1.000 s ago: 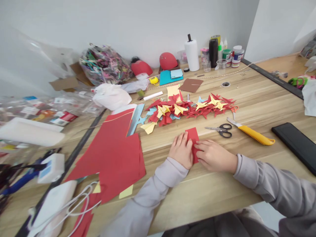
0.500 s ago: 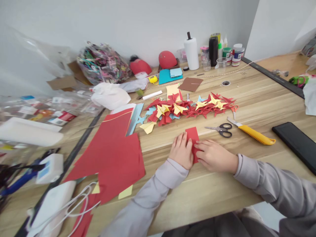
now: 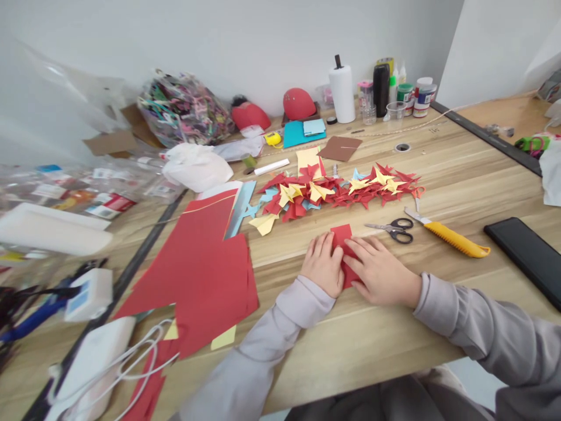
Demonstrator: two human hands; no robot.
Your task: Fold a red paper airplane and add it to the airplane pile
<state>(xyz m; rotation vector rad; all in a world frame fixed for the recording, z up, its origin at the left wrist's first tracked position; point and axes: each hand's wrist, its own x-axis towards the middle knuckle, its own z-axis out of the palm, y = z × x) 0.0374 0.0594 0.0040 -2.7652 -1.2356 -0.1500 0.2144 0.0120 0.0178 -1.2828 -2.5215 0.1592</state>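
Note:
A small strip of red paper lies flat on the wooden table in front of me, partly covered by my fingers. My left hand rests on its left edge, fingers stretched out and lying flat. From the right, my right hand reaches over the same paper; its fingers are spread and touch the surface. Just beyond the right hand lie black-handled scissors and a yellow utility knife. Behind the paper stretches a row of folded red, yellow and blue paper pieces.
Large red sheets cover the table on the left, near a white power strip with a cable. A black phone-like slab lies at right. Along the wall stand a white bottle, paint jars and a bag of scraps.
My right hand has slid slightly left and up over the red paper, its fingers now more stretched and spread. The left hand stays in place on the paper.

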